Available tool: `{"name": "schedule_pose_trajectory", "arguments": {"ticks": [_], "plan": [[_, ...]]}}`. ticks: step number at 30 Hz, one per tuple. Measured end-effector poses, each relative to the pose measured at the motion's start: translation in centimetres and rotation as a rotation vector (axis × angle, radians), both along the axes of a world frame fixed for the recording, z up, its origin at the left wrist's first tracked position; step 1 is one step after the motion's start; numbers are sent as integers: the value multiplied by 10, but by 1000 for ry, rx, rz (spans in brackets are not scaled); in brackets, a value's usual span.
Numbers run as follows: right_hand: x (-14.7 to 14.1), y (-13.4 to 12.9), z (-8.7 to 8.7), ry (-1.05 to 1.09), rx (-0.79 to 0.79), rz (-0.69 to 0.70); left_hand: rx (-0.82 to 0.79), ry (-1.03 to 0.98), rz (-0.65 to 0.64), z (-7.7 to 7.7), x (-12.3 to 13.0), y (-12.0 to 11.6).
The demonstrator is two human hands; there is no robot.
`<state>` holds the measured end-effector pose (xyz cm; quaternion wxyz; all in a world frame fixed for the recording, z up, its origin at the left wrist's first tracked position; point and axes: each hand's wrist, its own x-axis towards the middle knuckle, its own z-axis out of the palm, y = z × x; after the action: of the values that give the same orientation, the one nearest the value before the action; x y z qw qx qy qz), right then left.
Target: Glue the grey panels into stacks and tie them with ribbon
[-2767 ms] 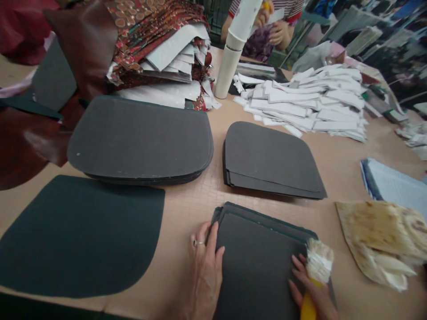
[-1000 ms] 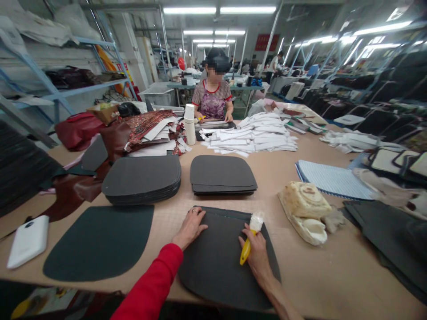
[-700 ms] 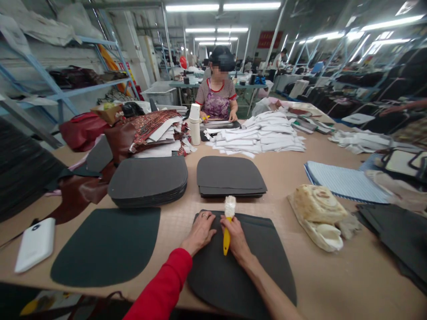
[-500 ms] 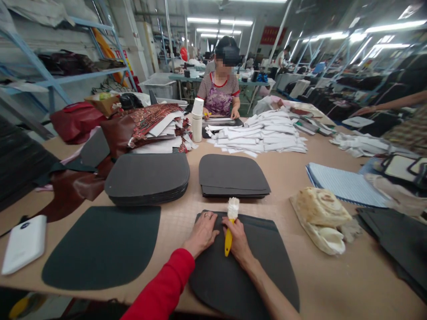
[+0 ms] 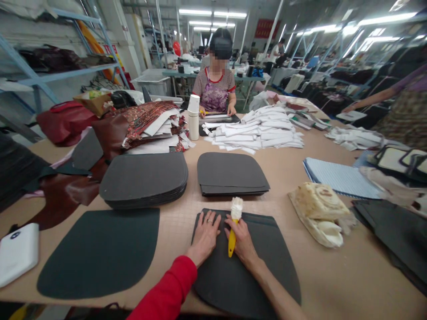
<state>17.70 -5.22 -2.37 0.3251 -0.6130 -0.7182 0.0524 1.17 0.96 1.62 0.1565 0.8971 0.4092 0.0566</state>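
Note:
A dark grey rounded panel [image 5: 240, 275] lies at the front of the table, with a straight strip along its far edge. My left hand [image 5: 205, 235] rests flat on its far left part, fingers spread, a ring on one finger. Beside it, my right hand [image 5: 243, 240] holds a yellow-handled brush [image 5: 232, 238], bristles pointing away and whitish, while its fingers touch the panel. A dark green panel [image 5: 103, 253] lies flat to the left. Behind are two stacks of grey panels, a thick one [image 5: 145, 178] and a thinner one [image 5: 231, 171].
A plastic-wrapped cream bundle [image 5: 320, 209] and dark sheets [image 5: 396, 235] lie at the right. White strips [image 5: 256, 129], a white bottle [image 5: 193, 122] and patterned pieces [image 5: 150, 118] stand farther back. A white device [image 5: 20, 253] lies far left. Another person [image 5: 216, 89] works opposite.
My left hand's fingers have spread and lie flatter on the panel. My right hand, with the brush, has shifted slightly right. The camera view has turned slightly.

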Motion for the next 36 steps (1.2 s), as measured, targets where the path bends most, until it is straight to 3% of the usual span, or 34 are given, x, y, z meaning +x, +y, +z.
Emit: {"name": "schedule_pose_trajectory", "arguments": {"ticks": [4,7,10,12,14,17,20,24,28,31,36], "plan": [[25,-26,-9,-81,15,-141,53,21,-23,-5,-8,-6],[33,-36,-12,-137,17,-177,57,47,-3,2,-7,-7],[32,-36,-12,-188,23,-189,115,48,55,14,10,-9],[30,-35,-14,-205,42,-185,131,14,7,17,27,-15],[31,-35,-17,-207,63,-175,89,-14,-67,14,42,-22],[35,-38,-22,-190,77,-157,56,-14,-22,3,44,-28],[39,-39,-28,-174,72,-147,58,25,145,0,9,-26],[42,-39,-35,-161,73,-152,77,119,477,17,-75,-30],[43,-37,-43,-188,154,-162,108,92,661,29,-148,-43],[44,-37,-45,-228,206,-181,32,97,728,26,-173,-48],[46,-41,-45,-295,194,-166,-32,41,711,26,-188,-41]]}}
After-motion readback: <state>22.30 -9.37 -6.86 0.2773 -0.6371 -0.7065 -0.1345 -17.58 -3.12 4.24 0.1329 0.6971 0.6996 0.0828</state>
